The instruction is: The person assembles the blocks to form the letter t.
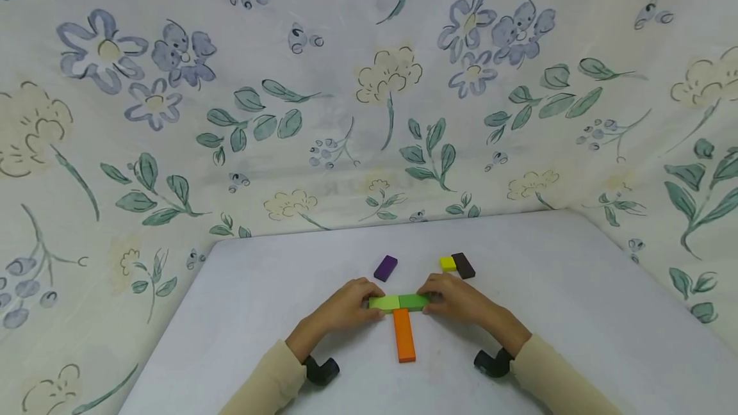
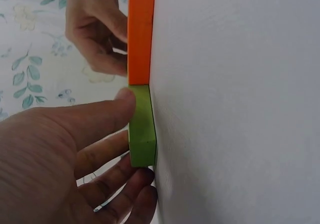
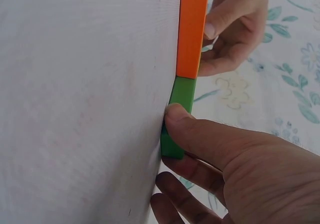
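A light green block (image 1: 383, 303) and a darker green block (image 1: 412, 301) lie end to end on the table. My left hand (image 1: 353, 303) grips the light green block's outer end, the thumb (image 2: 125, 101) on its near side and fingers behind. At the other end my right hand (image 1: 455, 298) holds the darker green block (image 3: 181, 98) between thumb and fingers. From where the two greens meet, a long orange block (image 1: 405, 335) runs toward me, its far end against them, so the three form a T.
Beyond the hands lie a purple block (image 1: 385, 268) and, to the right, a small yellow block (image 1: 447, 264) touching a dark brown block (image 1: 464, 265). The white table (image 1: 259, 287) ends at a flowered cloth (image 1: 346, 165) behind. Each wrist wears a black camera mount (image 1: 321, 371).
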Tool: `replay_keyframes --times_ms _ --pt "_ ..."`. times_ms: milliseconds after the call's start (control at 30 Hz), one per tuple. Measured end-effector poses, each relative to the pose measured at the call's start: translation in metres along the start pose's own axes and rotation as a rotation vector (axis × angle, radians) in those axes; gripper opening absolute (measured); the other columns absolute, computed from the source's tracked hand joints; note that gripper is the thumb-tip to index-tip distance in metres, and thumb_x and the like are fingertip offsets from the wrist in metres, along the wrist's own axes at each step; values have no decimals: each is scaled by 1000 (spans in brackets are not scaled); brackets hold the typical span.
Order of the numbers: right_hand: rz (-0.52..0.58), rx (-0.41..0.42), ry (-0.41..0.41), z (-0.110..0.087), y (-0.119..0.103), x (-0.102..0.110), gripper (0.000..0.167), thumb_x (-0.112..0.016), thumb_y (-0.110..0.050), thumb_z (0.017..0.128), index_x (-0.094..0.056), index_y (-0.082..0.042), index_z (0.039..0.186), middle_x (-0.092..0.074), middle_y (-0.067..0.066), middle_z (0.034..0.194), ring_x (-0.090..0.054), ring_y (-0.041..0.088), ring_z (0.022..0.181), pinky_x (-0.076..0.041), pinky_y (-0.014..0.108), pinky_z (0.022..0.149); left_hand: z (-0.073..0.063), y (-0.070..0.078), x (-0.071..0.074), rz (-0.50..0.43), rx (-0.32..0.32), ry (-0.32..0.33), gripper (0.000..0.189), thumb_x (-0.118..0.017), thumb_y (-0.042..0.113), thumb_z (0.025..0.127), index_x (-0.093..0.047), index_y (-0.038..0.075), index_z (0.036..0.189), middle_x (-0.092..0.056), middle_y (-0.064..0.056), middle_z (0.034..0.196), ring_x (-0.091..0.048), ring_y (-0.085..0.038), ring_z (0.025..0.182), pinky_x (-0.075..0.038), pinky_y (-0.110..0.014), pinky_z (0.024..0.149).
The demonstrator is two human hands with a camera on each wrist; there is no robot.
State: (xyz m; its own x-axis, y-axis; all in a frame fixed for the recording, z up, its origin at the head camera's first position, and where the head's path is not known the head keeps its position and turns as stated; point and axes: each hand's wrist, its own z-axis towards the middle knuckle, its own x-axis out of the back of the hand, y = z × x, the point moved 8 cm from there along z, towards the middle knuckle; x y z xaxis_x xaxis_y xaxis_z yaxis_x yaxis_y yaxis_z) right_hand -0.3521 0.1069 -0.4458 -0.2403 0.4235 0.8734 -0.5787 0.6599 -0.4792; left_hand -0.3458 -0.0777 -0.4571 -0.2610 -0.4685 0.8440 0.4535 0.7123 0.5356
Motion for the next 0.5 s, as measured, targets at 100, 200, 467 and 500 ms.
replay_keyframes --times_ms 100,200,467,500 --pt "4 0 1 0 2 0 29 -80 -18 85 -75 -10 112 -69 -4 101 -58 7 88 -57 24 84 1 -2 -1 1 1 -20 32 -75 34 90 -71 15 115 -63 7 102 -52 -8 91 -52 -24 86" --pt "5 -6 5 0 4 0 30 -81 -18 84 -75 -10 112 -69 -5 101 -58 6 87 -57 24 83 2 -4 1 -21 -8 -28 33 -70 37 94 -70 16 119 -62 6 107 -55 -9 96 -53 -27 89" --pt "9 -21 5 0 3 -1 30 -81 -17 84 -75 -9 112 -69 -4 100 -58 8 87 -57 26 83 5 -14 23 -69 -3 28 31 -59 32 101 -68 12 123 -66 1 115 -61 -17 111 -55 -40 98" --pt "10 -27 5 0 3 -2 30 -81 -16 83 -75 -8 112 -69 -4 100 -58 8 87 -57 25 83 6 -14 26 -58 -1 23 31 -59 32 101 -67 12 124 -66 0 116 -61 -18 111 -55 -41 98"
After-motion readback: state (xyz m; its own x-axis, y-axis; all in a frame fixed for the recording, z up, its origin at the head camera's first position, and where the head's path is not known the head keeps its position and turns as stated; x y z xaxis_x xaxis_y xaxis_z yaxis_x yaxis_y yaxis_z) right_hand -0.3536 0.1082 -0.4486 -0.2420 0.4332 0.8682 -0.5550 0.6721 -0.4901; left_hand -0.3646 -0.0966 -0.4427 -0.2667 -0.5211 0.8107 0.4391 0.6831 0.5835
